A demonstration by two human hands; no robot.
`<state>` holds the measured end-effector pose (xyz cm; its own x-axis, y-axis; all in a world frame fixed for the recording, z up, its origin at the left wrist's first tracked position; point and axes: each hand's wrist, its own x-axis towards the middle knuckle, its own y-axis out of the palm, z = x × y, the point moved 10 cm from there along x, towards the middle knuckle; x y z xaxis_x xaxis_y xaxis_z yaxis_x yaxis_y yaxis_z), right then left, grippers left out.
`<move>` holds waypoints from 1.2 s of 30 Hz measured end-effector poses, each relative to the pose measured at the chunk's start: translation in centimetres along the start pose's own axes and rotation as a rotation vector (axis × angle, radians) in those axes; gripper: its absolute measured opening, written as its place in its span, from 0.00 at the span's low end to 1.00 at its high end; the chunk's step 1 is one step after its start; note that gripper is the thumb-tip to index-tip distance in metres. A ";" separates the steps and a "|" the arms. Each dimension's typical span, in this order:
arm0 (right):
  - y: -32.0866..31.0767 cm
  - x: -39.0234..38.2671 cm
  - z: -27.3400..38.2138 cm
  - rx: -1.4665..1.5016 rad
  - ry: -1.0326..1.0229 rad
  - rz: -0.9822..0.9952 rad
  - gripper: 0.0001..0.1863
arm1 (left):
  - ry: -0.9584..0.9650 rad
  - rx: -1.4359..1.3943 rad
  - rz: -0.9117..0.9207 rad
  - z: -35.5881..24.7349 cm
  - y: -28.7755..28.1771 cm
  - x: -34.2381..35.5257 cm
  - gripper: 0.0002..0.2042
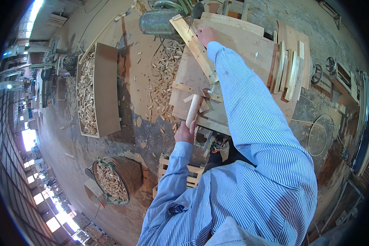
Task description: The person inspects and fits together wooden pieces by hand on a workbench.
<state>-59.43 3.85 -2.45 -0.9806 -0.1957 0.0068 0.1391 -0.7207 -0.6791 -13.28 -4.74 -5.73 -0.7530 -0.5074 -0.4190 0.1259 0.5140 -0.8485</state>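
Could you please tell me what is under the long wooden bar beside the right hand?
The tan worktop shows on both sides of the lower stretch of the long wooden bar. Whatever lies directly beneath the bar is covered.

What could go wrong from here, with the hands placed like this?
1. The left hand holds the pale wooden piece near its lower end, so it might twist or slip if the far end gets knocked.
2. The right hand, beside the long wooden strip, appears near a dark curved part; if that is sharp, a graze is possible.
3. Loose wood scraps on the floor could roll underfoot.
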 end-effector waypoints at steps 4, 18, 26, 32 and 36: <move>0.0 -0.1 -0.5 -0.065 -0.065 0.021 0.17 | -0.016 0.020 0.012 -0.2 0.2 0.1 0.30; -0.8 -28.4 6.1 0.334 -0.299 0.300 0.15 | 0.080 -0.370 -0.200 2.6 -2.2 -3.6 0.25; 4.4 -50.3 16.0 0.165 -0.756 0.748 0.16 | -0.143 -1.421 -0.339 14.2 0.0 -11.0 0.14; 3.7 -52.5 15.6 0.371 -0.554 0.740 0.17 | -0.666 -1.695 -0.520 31.9 10.7 -21.1 0.15; 2.4 -51.1 12.8 0.304 -0.439 0.683 0.16 | -1.309 -1.896 -0.292 35.9 21.2 -26.5 0.10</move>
<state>-7.25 3.61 5.03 -0.5354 -0.8446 -0.0057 0.7706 -0.4857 -0.4128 32.50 -5.19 -24.22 0.1329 -0.2764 -0.9518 -0.9791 -0.1856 -0.0828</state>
